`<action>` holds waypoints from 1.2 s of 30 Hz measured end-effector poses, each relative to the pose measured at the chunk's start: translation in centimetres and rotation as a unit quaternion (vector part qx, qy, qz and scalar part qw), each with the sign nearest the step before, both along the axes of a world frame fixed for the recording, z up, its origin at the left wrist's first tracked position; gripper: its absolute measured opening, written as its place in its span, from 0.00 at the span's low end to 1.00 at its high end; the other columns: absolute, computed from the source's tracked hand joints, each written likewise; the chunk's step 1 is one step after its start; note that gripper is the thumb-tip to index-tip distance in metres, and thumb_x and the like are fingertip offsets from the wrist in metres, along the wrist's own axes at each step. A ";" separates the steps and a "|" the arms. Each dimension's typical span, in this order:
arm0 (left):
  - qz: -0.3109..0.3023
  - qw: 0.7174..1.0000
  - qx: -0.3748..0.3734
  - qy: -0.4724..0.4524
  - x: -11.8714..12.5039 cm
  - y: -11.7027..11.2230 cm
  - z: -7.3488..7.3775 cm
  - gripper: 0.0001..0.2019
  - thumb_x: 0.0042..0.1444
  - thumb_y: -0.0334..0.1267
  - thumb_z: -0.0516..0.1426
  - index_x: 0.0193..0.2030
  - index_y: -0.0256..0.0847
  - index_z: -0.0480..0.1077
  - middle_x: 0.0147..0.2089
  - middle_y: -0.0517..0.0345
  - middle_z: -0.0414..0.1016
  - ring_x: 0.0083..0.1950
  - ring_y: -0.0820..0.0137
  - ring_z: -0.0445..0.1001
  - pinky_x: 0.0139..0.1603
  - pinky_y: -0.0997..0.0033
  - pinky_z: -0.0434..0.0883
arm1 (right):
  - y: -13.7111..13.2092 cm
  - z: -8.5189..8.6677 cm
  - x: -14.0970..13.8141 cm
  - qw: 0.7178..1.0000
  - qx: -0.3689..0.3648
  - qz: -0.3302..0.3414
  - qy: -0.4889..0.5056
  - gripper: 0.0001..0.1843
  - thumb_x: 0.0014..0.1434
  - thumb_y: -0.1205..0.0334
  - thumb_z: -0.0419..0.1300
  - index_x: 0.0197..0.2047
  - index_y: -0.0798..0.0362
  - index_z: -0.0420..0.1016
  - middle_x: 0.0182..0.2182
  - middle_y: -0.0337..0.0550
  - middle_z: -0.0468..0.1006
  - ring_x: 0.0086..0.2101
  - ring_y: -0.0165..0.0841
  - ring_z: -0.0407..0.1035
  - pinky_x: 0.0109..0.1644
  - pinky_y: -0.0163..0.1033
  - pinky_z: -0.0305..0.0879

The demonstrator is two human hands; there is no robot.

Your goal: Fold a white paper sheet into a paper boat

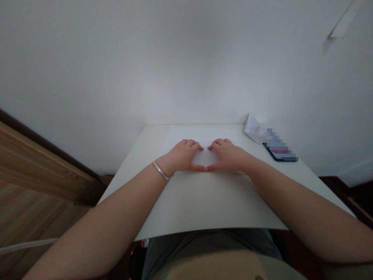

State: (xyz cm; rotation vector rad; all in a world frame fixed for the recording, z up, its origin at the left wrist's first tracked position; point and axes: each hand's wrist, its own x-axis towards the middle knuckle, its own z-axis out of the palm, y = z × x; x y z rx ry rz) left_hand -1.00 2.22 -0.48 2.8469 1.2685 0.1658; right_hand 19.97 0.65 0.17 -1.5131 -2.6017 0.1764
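A white sheet of paper [205, 157] lies on the white table, mostly covered by my hands along its near side. My left hand [186, 155] rests on its left part, fingers curled on top and thumb along the near edge. On the right part, my right hand [224, 155] mirrors this grip. The two thumb tips meet at the middle of the near edge, while the index fingertips stay slightly apart. Whether the paper is folded under my hands I cannot tell. A silver bangle [160, 170] circles my left wrist.
At the table's back right stands a folded white paper piece [255, 129], beside a dark-edged phone [279, 149] with a blurred screen. A white wall [186, 77] borders the table's back. Wooden furniture [43, 171] is at the left. The table [215, 206] ends close to my lap.
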 end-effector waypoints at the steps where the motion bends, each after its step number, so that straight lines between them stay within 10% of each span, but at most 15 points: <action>1: 0.001 1.000 0.000 0.000 0.0 0.0 -0.1 0.40 0.46 0.65 0.58 0.58 0.37 0.64 0.58 0.42 0.67 0.59 0.54 0.64 0.62 0.57 0.58 | 0.0 0.0 0.0 1.000 -0.003 -0.001 0.002 0.43 0.44 0.31 0.60 0.56 0.52 0.69 0.54 0.54 0.68 0.54 0.50 0.59 0.56 0.52 0.62; 36: 0.021 0.979 -0.146 0.141 -2.9 1.1 0.8 0.48 0.48 0.60 0.60 0.71 0.48 0.43 0.74 0.44 0.38 0.72 0.47 0.41 0.68 0.48 0.46 | 1.6 1.1 3.3 0.991 -0.081 -0.011 -0.102 0.39 0.36 0.46 0.72 0.52 0.51 0.72 0.52 0.51 0.72 0.52 0.49 0.65 0.55 0.49 0.63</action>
